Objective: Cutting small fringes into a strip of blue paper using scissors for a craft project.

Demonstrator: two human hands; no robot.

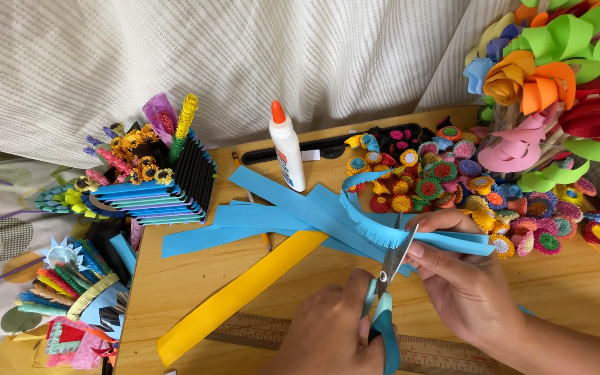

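Head view looks down on a wooden tabletop point(578, 292) crowded with paper craft. At the near edge the left hand point(331, 333) is closed around the teal handles of a pair of scissors point(388, 281), whose blades point away from the person and bite into the long edge of a blue paper strip point(411, 232). The right hand point(463, 278) pinches that strip between thumb and fingers just beside the blades, holding it taut and raised off the tabletop. The stretch of strip curving away to the left already carries a fine fringe of close cuts, while the part under the right hand looks uncut, so I judge the fringing to be partway along.

The next snip calls for a small feed of the strip through the pinch, a cut parallel to the last and stopping short of the far edge, so the band stays whole.

More blue strips point(258, 215) lie fanned beneath, crossed by a yellow strip point(244, 295). A white glue bottle point(287, 149) with an orange cap stands behind them, a heap of small quilled paper flowers point(453, 180) lies to the right, and a wooden ruler point(258, 332) runs along the near edge.
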